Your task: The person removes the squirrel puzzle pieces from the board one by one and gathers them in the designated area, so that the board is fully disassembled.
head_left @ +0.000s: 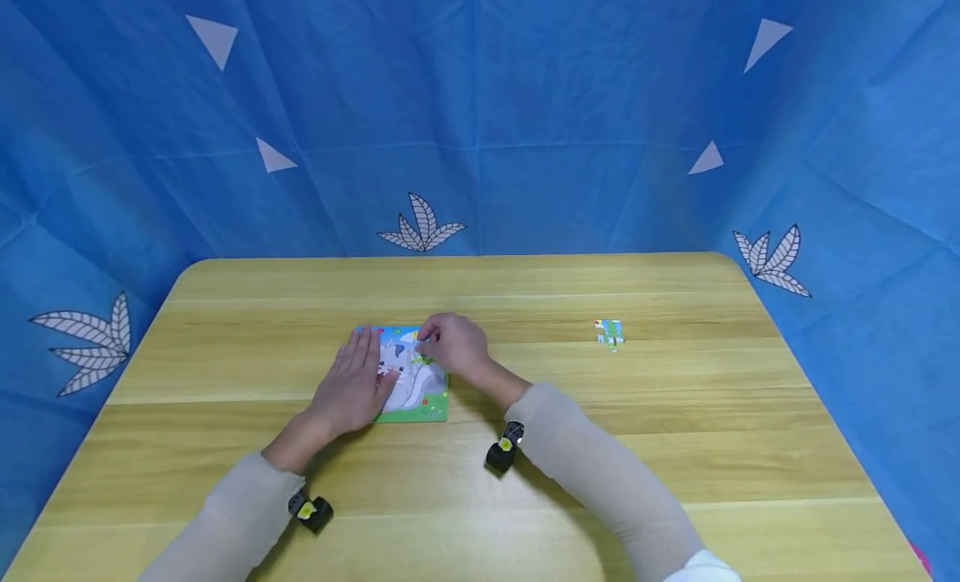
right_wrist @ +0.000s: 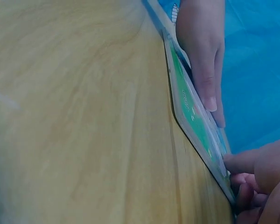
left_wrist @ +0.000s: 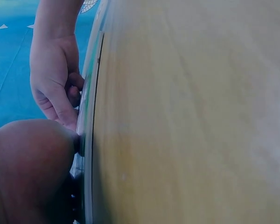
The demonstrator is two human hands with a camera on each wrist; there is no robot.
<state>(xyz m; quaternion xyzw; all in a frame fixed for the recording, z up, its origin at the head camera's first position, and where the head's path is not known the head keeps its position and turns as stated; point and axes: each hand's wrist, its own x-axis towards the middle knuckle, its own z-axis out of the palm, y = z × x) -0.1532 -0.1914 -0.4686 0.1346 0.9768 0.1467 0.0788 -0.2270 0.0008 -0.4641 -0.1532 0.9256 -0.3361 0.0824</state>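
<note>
A jigsaw puzzle board (head_left: 431, 413) with a grey-white cartoon animal on green and blue lies on the wooden table. My left hand (head_left: 351, 390) rests flat across its left part, fingers straight, thumb reaching over the picture. At the upper right of the board, my right hand (head_left: 456, 346) has curled fingers, their tips down at the picture. The right wrist view shows the right hand (right_wrist: 270, 179) touching the board's surface (right_wrist: 193, 109); whether a piece is pinched there is hidden. In the left wrist view, the right hand (left_wrist: 56, 79) shows beyond the board's edge.
Several joined puzzle pieces (head_left: 611, 332) lie by themselves on the right side of the table (head_left: 600, 282). A blue printed cloth (head_left: 480, 115) hangs behind the table and along both sides.
</note>
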